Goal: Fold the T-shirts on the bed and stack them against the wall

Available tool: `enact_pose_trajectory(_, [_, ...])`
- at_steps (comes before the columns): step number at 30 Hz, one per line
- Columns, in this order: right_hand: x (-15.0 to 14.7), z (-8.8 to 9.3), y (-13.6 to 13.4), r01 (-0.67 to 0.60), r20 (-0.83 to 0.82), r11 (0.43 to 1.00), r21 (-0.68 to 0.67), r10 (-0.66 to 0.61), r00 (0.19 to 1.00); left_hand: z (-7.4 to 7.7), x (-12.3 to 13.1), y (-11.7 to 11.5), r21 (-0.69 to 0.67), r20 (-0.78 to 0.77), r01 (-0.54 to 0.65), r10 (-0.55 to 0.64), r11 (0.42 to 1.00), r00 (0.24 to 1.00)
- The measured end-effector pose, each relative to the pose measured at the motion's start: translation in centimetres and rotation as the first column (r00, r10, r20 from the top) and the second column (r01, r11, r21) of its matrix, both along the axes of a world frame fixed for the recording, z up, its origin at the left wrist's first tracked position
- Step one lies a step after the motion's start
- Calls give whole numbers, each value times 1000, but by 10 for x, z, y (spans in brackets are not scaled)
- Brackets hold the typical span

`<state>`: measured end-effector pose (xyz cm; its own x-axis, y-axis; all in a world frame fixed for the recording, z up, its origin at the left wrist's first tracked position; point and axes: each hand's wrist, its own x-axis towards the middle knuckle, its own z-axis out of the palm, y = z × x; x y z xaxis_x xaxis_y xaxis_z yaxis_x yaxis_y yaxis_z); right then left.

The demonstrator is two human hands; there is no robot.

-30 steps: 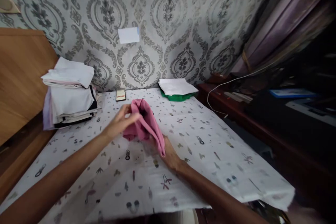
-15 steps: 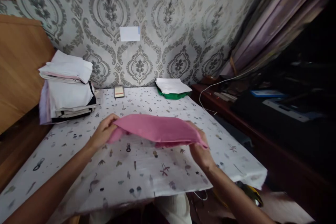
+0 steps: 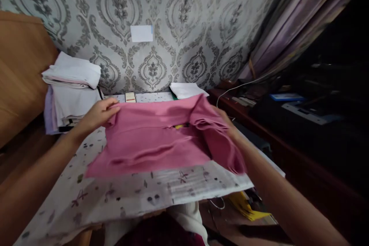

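A pink cloth (image 3: 152, 138) is spread out and held up over the table with the white patterned cover (image 3: 121, 196). My left hand (image 3: 98, 113) pinches its upper left corner. My right hand (image 3: 227, 123) grips the bunched upper right part, and its fingers are partly hidden in the folds. The lower edge of the cloth hangs down toward the table's front. A small yellow label shows near the middle of the cloth.
A stack of folded white clothes (image 3: 70, 92) sits at the back left beside a wooden panel (image 3: 20, 73). A small box (image 3: 130, 97) and a white folded cloth (image 3: 186, 89) lie by the patterned wall. A dark cluttered desk (image 3: 302, 115) stands to the right.
The pink cloth went from a bunched lump to a stretched strip and now hangs open as a wide sheet. Both hands rose and moved apart toward the wall.
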<state>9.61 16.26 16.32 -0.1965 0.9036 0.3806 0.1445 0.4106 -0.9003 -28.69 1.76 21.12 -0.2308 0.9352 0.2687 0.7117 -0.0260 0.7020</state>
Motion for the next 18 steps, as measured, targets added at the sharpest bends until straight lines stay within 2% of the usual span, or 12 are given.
enact_pose_trajectory(2, [-9,-29,11,35,41,987,-159,-29,999,-29,-11,9,-11,-104,-57,56,998,993])
enact_pose_trajectory(4, [-12,-56,12,71,116,964,-257,-42,992,-54,-13,8,-20,-167,-27,23,999,986])
enact_pose_trajectory(7, [-13,-84,1,30,310,982,-188,30,950,-80,-4,-4,-149,-200,151,-180,977,963])
enact_pose_trajectory(10, [-23,-91,-14,-28,536,999,-40,45,843,-99,12,-16,-266,-274,250,-321,931,906])
enact_pose_trajectory(15, [-46,-82,-23,-16,806,998,54,-35,591,-120,17,-20,-291,-452,177,-298,940,841])
enact_pose_trajectory(18, [-48,-80,-13,-33,848,998,46,-22,529,-121,7,-22,-312,-443,171,-302,935,844])
